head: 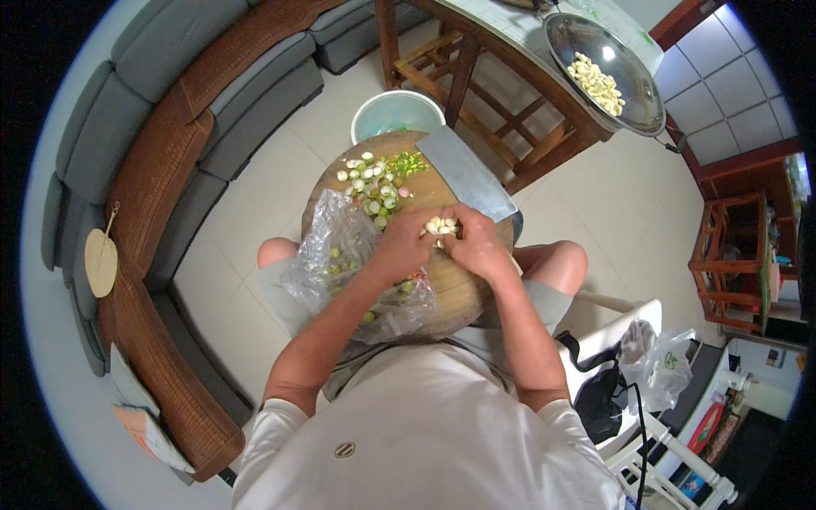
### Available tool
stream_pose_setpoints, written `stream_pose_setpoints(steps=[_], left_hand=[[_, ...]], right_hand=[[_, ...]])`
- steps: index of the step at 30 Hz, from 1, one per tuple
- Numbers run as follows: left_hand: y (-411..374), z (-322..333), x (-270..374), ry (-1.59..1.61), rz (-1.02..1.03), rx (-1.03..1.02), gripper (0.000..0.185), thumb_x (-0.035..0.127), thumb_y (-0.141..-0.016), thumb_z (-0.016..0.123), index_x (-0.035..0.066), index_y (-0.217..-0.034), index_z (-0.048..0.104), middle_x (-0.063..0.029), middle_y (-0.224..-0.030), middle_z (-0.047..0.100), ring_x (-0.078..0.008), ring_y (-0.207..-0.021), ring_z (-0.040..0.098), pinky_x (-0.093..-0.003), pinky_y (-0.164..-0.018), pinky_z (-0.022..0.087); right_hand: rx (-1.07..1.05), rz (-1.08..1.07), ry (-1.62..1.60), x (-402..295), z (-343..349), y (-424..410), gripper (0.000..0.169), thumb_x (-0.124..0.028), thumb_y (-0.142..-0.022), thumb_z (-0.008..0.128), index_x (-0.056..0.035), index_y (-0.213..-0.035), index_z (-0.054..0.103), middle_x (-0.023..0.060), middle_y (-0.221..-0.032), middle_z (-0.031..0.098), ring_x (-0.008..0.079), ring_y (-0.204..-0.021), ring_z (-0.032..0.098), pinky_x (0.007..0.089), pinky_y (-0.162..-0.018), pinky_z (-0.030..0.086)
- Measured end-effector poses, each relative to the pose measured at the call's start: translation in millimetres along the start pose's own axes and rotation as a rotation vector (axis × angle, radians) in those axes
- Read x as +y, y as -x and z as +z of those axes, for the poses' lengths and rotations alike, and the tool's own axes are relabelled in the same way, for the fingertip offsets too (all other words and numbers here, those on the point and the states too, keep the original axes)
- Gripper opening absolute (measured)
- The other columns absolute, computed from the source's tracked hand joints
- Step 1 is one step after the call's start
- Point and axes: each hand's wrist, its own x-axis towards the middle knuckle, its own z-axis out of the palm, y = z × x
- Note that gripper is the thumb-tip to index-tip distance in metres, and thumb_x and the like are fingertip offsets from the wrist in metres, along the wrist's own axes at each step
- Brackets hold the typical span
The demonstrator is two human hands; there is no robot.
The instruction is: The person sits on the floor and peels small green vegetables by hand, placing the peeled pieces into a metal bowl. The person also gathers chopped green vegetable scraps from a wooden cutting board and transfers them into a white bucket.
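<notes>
A round wooden chopping board point(459, 293) lies before me between my knees. On it my left hand point(408, 239) and my right hand point(475, 245) curve around a small heap of pale peeled pieces point(441, 226), fingers touching them from both sides. Beyond my left hand are green-and-white cut caps point(376, 191) and small yellow-green bits point(408, 164). A clear plastic bag point(328, 233) with small round green fruits lies at the board's left. A wide cleaver blade point(468, 172) rests flat over the board's far right edge; its handle is not clearly visible.
Past the board stands a pale green plastic bin point(396, 115). A metal wok point(628, 83) with pale pieces sits on the wooden-legged table point(510, 44) at upper right. At lower right, a white chair point(590, 338) holds bags and a black strap. A grey sofa point(261, 102) lines the left.
</notes>
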Motion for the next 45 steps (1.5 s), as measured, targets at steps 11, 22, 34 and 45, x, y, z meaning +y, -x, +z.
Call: stream_pose_setpoints(steps=[11,22,34,45], left_hand=[[-16.6,-16.8,30.8,-0.011,-0.047,-0.020,0.037,0.005,-0.079,0.071,0.007,-0.115,0.070,-0.0163,-0.093,0.067,-0.0266,-0.086,0.066,-0.0346,-0.077,0.052],[-71.2,-39.7,75.6,0.087,0.026,-0.069,0.030,0.006,-0.084,0.071,0.003,-0.114,0.070,-0.0124,-0.096,0.070,-0.0178,-0.085,0.065,-0.0319,-0.079,0.051],[-255.0,-37.6,213.5,-0.183,0.240,-0.157,0.030,0.016,-0.079,0.075,0.002,-0.105,0.072,-0.0114,-0.086,0.073,-0.0144,-0.076,0.065,-0.0324,-0.070,0.051],[-351.3,49.7,207.0,-0.295,0.321,-0.126,0.043,0.006,-0.079,0.060,0.002,-0.122,0.065,-0.0224,-0.112,0.068,-0.0361,-0.105,0.066,-0.0411,-0.090,0.051]], right_hand=[[-0.062,0.050,-0.042,-3.9,-21.4,-12.5,0.027,-0.006,-0.076,0.073,-0.0023,-0.103,0.067,0.0125,-0.082,0.067,0.0202,-0.072,0.063,0.0333,-0.069,0.051],[0.014,-0.087,0.017,-30.8,-80.3,-46.1,0.024,-0.008,-0.075,0.073,0.0006,-0.097,0.069,0.0082,-0.079,0.068,0.0147,-0.073,0.064,0.0311,-0.067,0.051],[0.027,0.048,-0.091,-64.2,-280.5,-121.2,0.026,-0.004,-0.081,0.072,0.0048,-0.105,0.064,0.0093,-0.090,0.068,0.0139,-0.079,0.067,0.0267,-0.070,0.057],[0.154,0.192,0.180,10.6,-346.8,-165.9,0.039,-0.003,-0.082,0.064,-0.0041,-0.121,0.068,0.0079,-0.091,0.071,0.0132,-0.076,0.066,0.0275,-0.067,0.057]])
